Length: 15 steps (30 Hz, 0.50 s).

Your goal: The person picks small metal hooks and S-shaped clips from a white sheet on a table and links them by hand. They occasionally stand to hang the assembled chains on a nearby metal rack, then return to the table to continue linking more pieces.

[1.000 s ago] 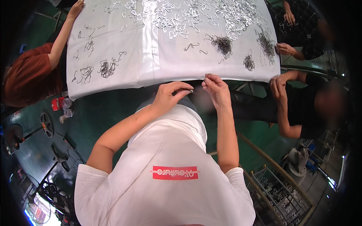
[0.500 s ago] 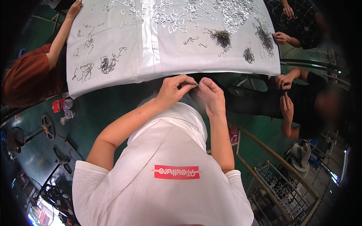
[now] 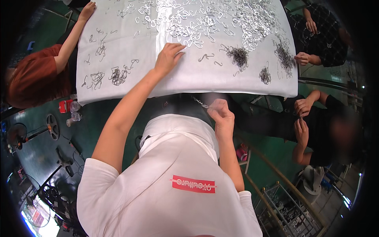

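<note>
My left hand [image 3: 169,58] reaches out over the white-covered table [image 3: 130,85], its fingers apart. Its fingertips come close to the near edge of a wide spread of shiny silver wire hooks [image 3: 195,41], and nothing shows between them. Just off the table's near edge, in front of my waist, my right hand [image 3: 222,115] is closed in a pinch. From its fingertips a thin metal hook [image 3: 200,102], smeared by motion, sticks out toward the table. Right of my left hand lie a few loose darker hooks [image 3: 206,58].
Dark wire pieces lie in heaps at the right [image 3: 239,57] and left [image 3: 118,76] of the table. A person in a brown-red top [image 3: 37,81] leans at the left side. Two people in black stand at the right; the nearer one's hands [image 3: 303,108] work together. A metal rack [image 3: 282,197] stands lower right.
My hands have come apart. The left has moved forward over the table toward the silver hooks; the right has dropped slightly nearer me, the metal piece now showing in its pinch.
</note>
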### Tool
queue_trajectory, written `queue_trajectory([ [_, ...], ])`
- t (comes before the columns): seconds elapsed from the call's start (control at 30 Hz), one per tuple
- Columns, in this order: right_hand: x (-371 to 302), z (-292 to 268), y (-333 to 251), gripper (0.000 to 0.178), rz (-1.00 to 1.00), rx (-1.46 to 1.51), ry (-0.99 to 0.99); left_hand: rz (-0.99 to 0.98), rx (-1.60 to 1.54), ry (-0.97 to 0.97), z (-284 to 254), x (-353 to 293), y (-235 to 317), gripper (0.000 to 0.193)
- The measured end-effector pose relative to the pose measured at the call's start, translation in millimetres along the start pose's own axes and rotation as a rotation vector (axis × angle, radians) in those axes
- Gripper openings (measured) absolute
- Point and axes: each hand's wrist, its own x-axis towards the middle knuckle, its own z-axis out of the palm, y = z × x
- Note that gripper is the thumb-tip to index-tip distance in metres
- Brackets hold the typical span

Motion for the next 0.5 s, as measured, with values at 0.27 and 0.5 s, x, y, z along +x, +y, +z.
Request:
queue_trajectory([
  [0.27, 13, -3, -4, 0.012, 0.011, 0.018, 0.029, 0.197, 0.206, -0.219, 30, 32, -42, 0.028],
  [0.5, 17, -6, 2, 0.011, -0.003, 0.03, 0.046, 0.093, 0.178, -0.104, 52, 54, -28, 0.022],
])
